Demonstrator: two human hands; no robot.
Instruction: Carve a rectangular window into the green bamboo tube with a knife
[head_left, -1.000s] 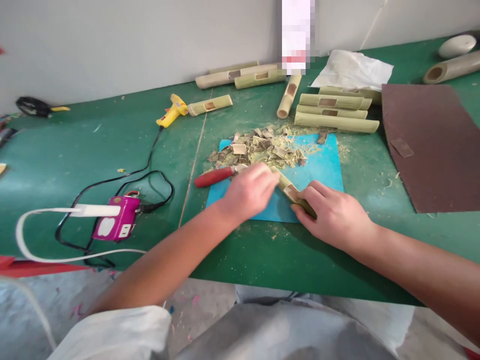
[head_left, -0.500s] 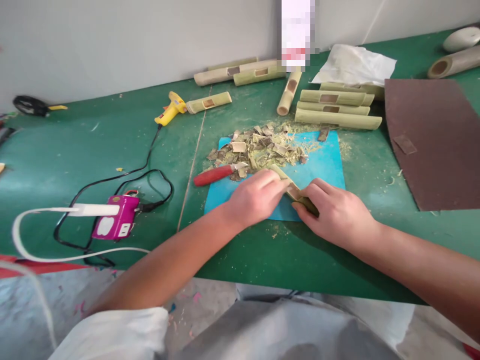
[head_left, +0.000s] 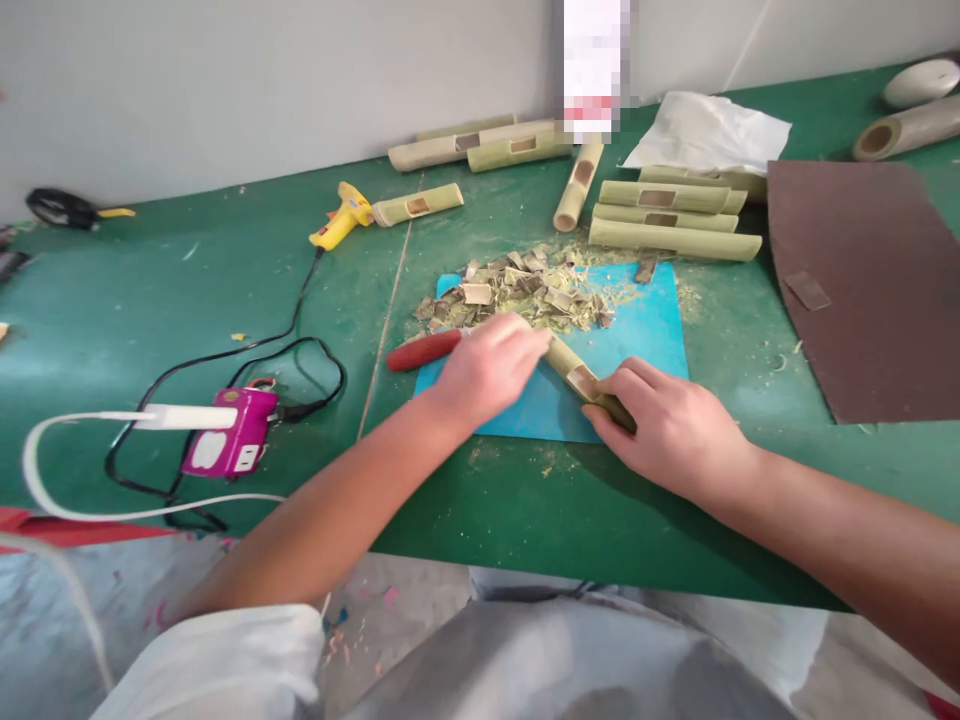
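Observation:
A short bamboo tube (head_left: 568, 358) with a rectangular opening cut in its side lies slantwise over the blue mat (head_left: 645, 340). My right hand (head_left: 667, 425) is wrapped round its near end, thumb and fingers close to the opening. My left hand (head_left: 491, 368) is closed, fingertips pinched together beside the tube's far end; what they hold, if anything, is hidden. Just left of that hand lies a red-handled knife (head_left: 424, 351), its blade now mostly covered by the hand. Beyond both hands is a heap of bamboo chips and shavings (head_left: 525, 285).
More cut bamboo tubes (head_left: 675, 240) lie stacked at the back right, under white paper (head_left: 705, 132). A yellow glue gun (head_left: 346, 217) trails a black cord to a magenta power adapter (head_left: 232, 432) at left. A brown sheet (head_left: 870, 290) covers the right side.
My left hand has shifted left and slightly away, off the tube's opening to its far end, uncovering the opening and covering the knife blade. My right hand keeps its grip.

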